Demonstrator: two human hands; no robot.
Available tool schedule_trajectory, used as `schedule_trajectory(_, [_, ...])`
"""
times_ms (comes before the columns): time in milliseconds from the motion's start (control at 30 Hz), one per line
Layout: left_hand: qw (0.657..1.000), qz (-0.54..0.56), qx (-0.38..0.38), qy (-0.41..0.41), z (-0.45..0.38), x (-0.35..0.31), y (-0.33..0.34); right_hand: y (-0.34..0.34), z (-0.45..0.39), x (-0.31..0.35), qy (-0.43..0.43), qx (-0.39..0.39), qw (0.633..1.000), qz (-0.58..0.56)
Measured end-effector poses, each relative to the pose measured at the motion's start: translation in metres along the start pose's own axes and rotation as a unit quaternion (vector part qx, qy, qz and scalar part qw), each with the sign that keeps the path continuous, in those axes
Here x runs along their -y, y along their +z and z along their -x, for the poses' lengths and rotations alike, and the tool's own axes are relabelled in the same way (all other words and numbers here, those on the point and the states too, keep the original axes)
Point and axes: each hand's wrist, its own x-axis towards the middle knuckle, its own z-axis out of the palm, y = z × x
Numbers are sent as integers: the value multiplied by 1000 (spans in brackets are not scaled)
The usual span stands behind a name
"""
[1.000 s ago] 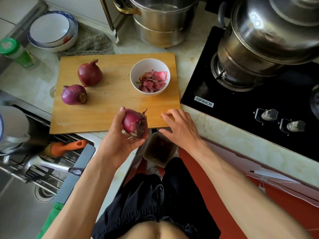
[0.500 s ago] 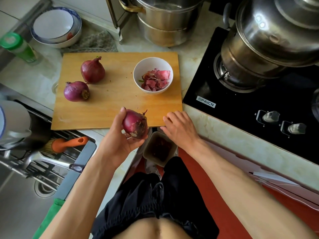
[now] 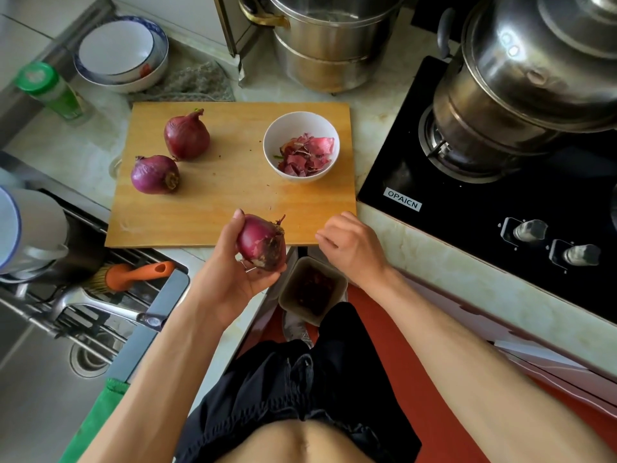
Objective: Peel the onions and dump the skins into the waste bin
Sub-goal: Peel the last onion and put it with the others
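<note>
The person's left hand (image 3: 233,275) is gripping a dark red onion with dirty, partly loosened skin (image 3: 262,243), fingers and thumb curled round it, the thumb lying up its left side. The onion is being held at the near edge of the rectangular pale wooden cutting board (image 3: 227,208), just over the lip of the counter. The right hand (image 3: 350,247) is hanging just beside the board's near right corner, knuckles up, fingers loosely bent and holding nothing; whether the fingertips are touching the board I cannot tell.

Two more unpeeled red onions are lying on the left part of the board: a darker maroon one with its stem pointing away (image 3: 186,135) and a more purple one lying on its side (image 3: 154,174), the two close together, possibly touching. On the right part of the board a small round white bowl (image 3: 277,142) is sitting upright, holding a heap of pink and red onion skins (image 3: 307,154).

Below the counter edge, between the two forearms, a small square brown waste bin (image 3: 290,289) is standing on the floor with dark reddish scraps inside.

To the right, a black glass gas hob (image 3: 467,208) is carrying a large stainless steel lidded pot (image 3: 534,71). Behind the board a tall steel stacked steamer pot (image 3: 327,41) is standing. To the left, an orange-handled scrubbing brush (image 3: 133,274) is resting on the sink rack.
</note>
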Motion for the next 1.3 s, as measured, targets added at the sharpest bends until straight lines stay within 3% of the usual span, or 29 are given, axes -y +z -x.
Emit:
schedule_trajectory(133, [1000,18,9,-2,0,-6,0,-15,-36,9,106,-36,991,-80])
schedule_trajectory(300, [998,40,40,1,-2,-21,8,-34,-78,14,140,-52,983,-110])
schedule_trajectory(667, [994,94,43,19,-10,-60,43,-55,-150,-7,219,76,967,-104])
schedule_trajectory(967, [981,181,69,5,-26,-81,71,-58,-169,-19,181,135,963,-150])
schedule_trajectory(1100, [983,173,63,6,-37,-86,81,-64,-172,-22,172,108,963,-175])
schedule_trajectory(1300, [990,134,43,25,-54,-98,97,-81,-179,-8,41,6,957,-286])
